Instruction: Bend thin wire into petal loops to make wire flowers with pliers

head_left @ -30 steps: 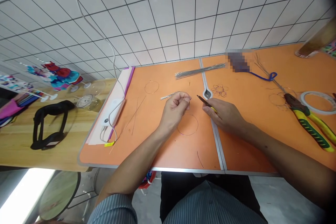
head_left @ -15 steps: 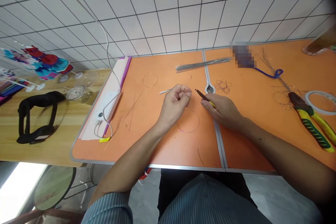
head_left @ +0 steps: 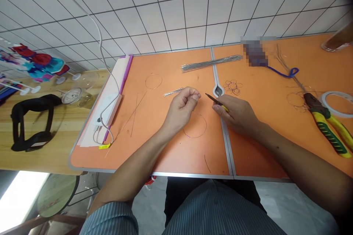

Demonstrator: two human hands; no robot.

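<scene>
Table (head_left: 171,154): orange, bears everything below.
Right hand (head_left: 238,114): closed around the yellow-handled tool (head_left: 213,100), dark tip pointing left.
Left hand (head_left: 182,107): fingertips pinched together; anything held is too thin to tell.
Wire ring (head_left: 195,126): flat on the table, just below the left hand.

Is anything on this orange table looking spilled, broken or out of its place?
Nothing is spilled or broken. Only loose wire lies about: a curved scrap near the front edge of the table, and thin straight wires left of the left hand, which pinches silver wires; the right hand grips a small tool.
</scene>
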